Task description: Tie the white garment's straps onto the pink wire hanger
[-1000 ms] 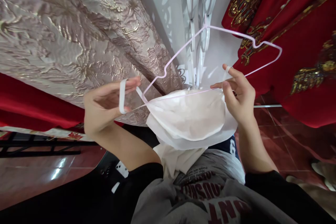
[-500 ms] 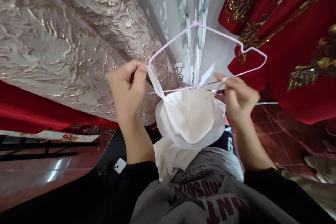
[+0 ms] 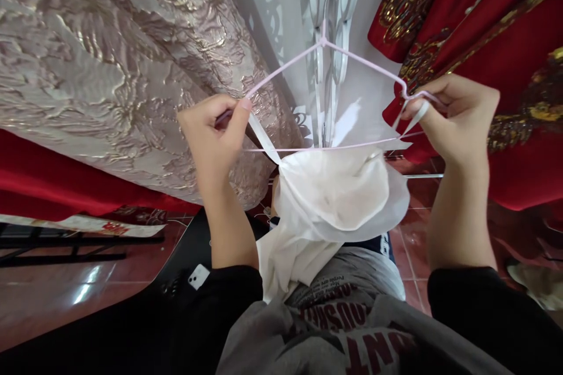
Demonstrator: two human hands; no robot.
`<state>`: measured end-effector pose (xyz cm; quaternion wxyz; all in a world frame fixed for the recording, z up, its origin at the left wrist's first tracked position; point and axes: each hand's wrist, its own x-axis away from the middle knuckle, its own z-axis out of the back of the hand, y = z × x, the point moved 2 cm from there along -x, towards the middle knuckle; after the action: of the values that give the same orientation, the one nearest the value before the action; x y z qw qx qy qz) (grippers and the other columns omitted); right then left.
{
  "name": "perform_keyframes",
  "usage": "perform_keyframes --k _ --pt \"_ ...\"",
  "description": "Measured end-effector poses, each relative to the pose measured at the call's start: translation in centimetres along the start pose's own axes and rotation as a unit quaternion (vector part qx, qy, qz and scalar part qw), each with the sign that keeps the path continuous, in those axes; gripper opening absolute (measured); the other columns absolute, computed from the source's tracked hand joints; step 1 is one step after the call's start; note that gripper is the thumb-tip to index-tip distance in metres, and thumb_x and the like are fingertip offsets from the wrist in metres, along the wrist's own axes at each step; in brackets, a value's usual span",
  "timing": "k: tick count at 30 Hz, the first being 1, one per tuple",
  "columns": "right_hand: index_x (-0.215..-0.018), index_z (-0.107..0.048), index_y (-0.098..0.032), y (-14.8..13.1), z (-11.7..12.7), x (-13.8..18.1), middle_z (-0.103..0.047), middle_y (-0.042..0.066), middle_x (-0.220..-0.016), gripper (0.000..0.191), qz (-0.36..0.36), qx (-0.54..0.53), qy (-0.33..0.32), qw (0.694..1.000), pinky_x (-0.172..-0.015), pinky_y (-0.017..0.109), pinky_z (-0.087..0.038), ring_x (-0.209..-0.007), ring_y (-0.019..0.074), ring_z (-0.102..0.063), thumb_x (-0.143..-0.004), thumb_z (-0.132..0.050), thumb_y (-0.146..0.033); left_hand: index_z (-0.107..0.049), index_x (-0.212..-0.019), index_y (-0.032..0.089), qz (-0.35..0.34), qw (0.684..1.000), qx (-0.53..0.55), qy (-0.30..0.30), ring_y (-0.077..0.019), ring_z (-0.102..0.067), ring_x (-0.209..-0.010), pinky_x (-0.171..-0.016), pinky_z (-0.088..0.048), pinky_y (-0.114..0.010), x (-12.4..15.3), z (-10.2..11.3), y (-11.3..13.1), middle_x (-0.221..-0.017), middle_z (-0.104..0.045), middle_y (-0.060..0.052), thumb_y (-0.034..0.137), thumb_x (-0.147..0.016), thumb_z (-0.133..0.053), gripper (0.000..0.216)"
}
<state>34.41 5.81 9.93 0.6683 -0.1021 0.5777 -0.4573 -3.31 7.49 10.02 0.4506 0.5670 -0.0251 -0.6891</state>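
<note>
A thin pink wire hanger hangs in front of me with a white garment drooping below its bottom bar. My left hand is closed at the hanger's left shoulder, pinching the garment's white strap against the wire. My right hand is closed at the hanger's right shoulder notch, holding the other white strap there. The garment's lower folds rest against my grey printed top.
A pale gold brocade garment hangs at the left. Red embroidered garments hang at the right. White hangers hang on the wall behind. A phone lies below on something black, over a red tiled floor.
My right hand has moved up and right, carrying its strap to the hanger's right shoulder notch. My left hand stays pinched at the left shoulder. The garment has spread wider under the bar.
</note>
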Motion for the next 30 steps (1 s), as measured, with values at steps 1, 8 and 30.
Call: perform_keyframes --k 1,8,30 --pt "-0.082 -0.075 -0.029 -0.5 -0.1 -0.1 -0.073 0.003 -0.073 0.027 -0.001 0.026 -0.022 0.999 -0.063 0.037 -0.056 -0.066 0.0165 -0.066 -0.087 -0.087 -0.053 -0.064 -0.067 0.02 0.0 1.0 -0.001 -0.006 -0.0123 -0.036 -0.06 -0.062 -0.03 -0.034 0.1 -0.1 -0.3 -0.061 -0.046 0.002 0.034 -0.097 -0.072 0.034" --pt "-0.115 -0.075 -0.03 -1.6 -2.0 2.8 -0.077 0.012 -0.121 0.025 0.113 0.124 0.072 0.983 -0.112 0.06 -0.055 -0.122 0.0334 -0.07 -0.099 -0.07 -0.048 -0.076 -0.097 0.029 0.036 0.999 0.018 -0.025 -0.0232 -0.061 -0.085 -0.091 -0.049 -0.039 1.6 -1.4 -1.4 -0.085 -0.064 -0.002 0.04 -0.095 -0.078 0.012" --pt "-0.134 -0.07 -0.026 -1.2 -8.9 7.6 -0.08 0.007 -0.122 0.033 0.101 0.1 -0.169 0.975 -0.101 0.047 -0.048 -0.112 0.0278 -0.069 -0.103 -0.062 -0.035 -0.073 -0.095 0.025 0.054 0.964 -0.12 0.229 -0.0373 -0.041 -0.153 -0.13 -0.025 -0.065 7.1 -4.8 0.5 -0.147 -0.055 -0.01 0.034 -0.083 -0.089 0.022"
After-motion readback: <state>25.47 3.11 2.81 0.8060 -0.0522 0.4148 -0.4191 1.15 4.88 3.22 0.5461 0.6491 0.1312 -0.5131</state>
